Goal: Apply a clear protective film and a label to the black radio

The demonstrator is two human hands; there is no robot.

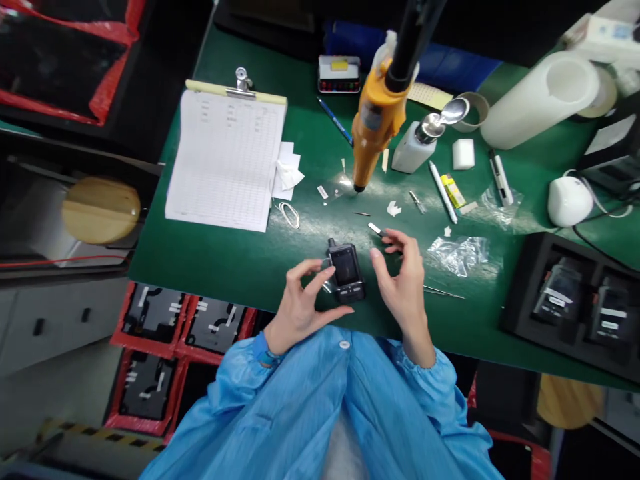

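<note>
A small black handheld device [346, 271] with a dark screen lies on the green mat [225, 260] near its front edge. My left hand [303, 303] curls around the device's left side, fingers bent and touching it. My right hand [403, 280] hovers just right of the device, fingers apart, with a small dark tool with a white tip [378, 231] pinched at the fingertips. Both arms wear blue sleeves.
A hanging orange electric screwdriver [373, 127] points down at the mat behind the device. A clipboard with paper [225, 160] lies left. A white dispenser bottle [417, 143], tweezers [443, 291], plastic bags [457, 253], pens and scraps lie right. A black tray of devices [575, 300] stands far right.
</note>
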